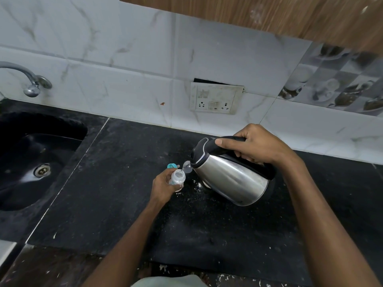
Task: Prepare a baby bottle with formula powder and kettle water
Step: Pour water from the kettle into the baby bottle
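Kettle [232, 175] right of bottle [177, 177] (spout at its mouth), sink [31, 162] far left, socket [215, 99] behind.

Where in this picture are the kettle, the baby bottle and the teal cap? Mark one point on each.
kettle [232, 179]: head view, on its steel side wall.
baby bottle [178, 175]: head view, on its open mouth.
teal cap [171, 166]: head view, on its top, behind the bottle.
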`<state>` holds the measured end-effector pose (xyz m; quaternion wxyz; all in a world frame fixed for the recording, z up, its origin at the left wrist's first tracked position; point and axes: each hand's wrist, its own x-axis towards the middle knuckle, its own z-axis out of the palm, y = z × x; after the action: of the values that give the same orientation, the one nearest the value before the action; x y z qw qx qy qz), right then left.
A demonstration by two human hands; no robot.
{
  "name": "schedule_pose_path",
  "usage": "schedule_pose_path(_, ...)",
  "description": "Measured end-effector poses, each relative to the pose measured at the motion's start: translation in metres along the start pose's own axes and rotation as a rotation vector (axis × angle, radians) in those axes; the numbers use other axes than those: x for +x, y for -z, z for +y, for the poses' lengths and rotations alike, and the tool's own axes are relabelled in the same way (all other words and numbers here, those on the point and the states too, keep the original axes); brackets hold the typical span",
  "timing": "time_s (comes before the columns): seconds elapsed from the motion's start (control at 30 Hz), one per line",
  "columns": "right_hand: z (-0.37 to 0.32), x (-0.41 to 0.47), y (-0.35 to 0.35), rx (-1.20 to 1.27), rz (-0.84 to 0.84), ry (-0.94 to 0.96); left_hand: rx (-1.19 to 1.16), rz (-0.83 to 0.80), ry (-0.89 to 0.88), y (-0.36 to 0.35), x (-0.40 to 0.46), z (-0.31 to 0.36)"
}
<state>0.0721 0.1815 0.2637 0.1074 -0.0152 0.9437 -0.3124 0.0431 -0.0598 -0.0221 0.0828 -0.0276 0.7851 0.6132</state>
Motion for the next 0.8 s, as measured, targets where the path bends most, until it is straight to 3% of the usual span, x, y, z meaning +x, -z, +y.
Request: schedule_pose_path(0.8, -0.008, -0.01, 0.017, 0.009, -0.01, 0.012, 0.092, -0.032, 0.024, 0.001, 0.002, -0.017)
